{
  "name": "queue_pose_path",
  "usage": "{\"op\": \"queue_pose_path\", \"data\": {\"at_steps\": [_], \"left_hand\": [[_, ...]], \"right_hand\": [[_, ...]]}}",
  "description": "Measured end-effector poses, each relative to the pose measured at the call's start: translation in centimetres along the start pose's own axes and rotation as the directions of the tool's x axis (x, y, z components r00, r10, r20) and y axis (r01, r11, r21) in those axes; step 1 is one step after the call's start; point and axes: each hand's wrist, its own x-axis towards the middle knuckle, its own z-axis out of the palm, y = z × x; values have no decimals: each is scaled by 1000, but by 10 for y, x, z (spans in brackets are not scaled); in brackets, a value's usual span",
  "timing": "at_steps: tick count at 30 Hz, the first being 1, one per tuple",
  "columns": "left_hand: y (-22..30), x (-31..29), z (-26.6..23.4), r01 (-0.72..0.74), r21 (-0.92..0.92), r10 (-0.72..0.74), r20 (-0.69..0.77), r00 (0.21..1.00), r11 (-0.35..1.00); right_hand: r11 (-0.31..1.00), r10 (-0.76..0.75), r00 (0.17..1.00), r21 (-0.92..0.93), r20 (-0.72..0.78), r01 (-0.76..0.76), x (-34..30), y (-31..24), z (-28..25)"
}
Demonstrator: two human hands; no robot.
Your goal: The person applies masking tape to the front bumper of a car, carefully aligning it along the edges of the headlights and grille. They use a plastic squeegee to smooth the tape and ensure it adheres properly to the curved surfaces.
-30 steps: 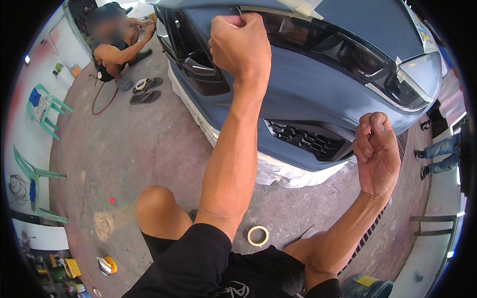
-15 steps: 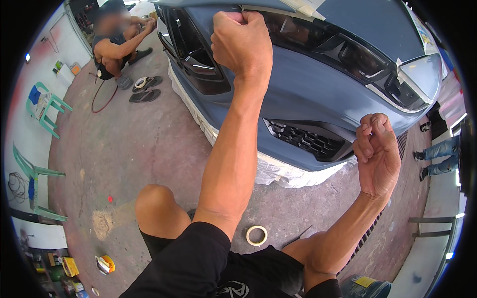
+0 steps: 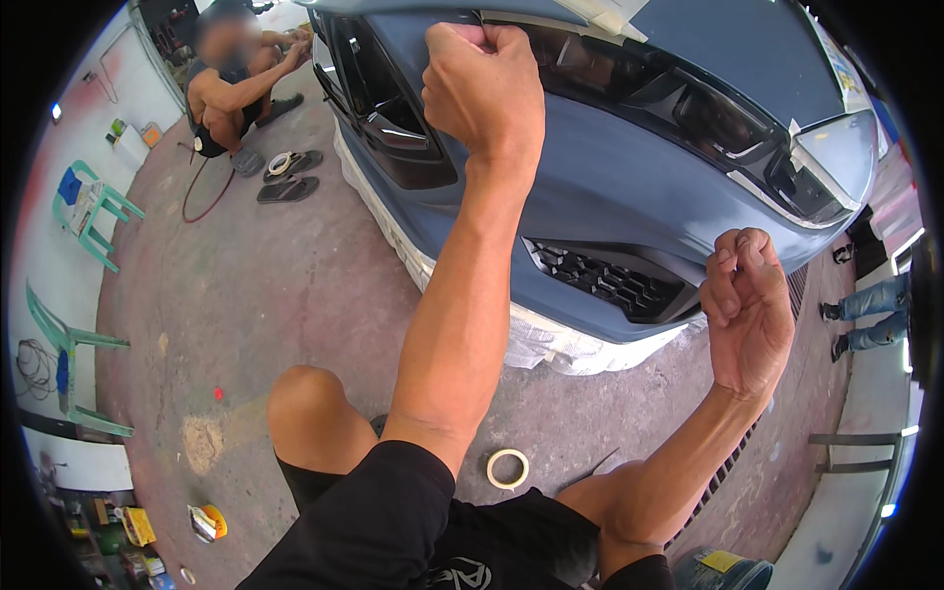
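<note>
My left hand [image 3: 485,93] is closed in a pinch at the inner end of the dark headlight [image 3: 723,123] on a blue-grey car front [image 3: 590,182]. Whatever its fingertips grip there is hidden. Lower and to the right, my right hand [image 3: 749,315] is raised before the bumper corner, palm toward me. Its fingers curl in with the tips pressed together, on something too small to make out. Strips of masking tape [image 3: 767,197] border the headlight. Below it, a black honeycomb vent [image 3: 605,280] is set in the bumper.
A roll of masking tape [image 3: 507,469] lies on the concrete floor by my knees. White covering [image 3: 560,344] hangs under the bumper. Another person [image 3: 231,88] crouches at the far left, near sandals [image 3: 288,177]. Green chairs [image 3: 93,211] line the left wall; a bucket [image 3: 723,570] stands lower right.
</note>
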Motion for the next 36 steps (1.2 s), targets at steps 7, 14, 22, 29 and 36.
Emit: {"op": "queue_pose_path", "data": {"at_steps": [7,14,22,29,36], "left_hand": [[1,0,0,11,2,-11,-10,1000,1000],[1,0,1,1,21,-1,-24,1000,1000],[3,-1,1,36,-8,-36,-20,999,999],[4,0,3,37,-26,-38,-22,999,999],[-5,0,7,-46,41,47,-34,998,998]], "right_hand": [[1000,-9,1000,-1,2,9,0,0,0],[1000,4,1000,6,3,-4,0,0,3],[1000,3,1000,9,0,-3,1,1,0],[1000,-8,1000,-3,5,8,2,2,2],[1000,4,1000,10,6,-4,2,3,3]]}}
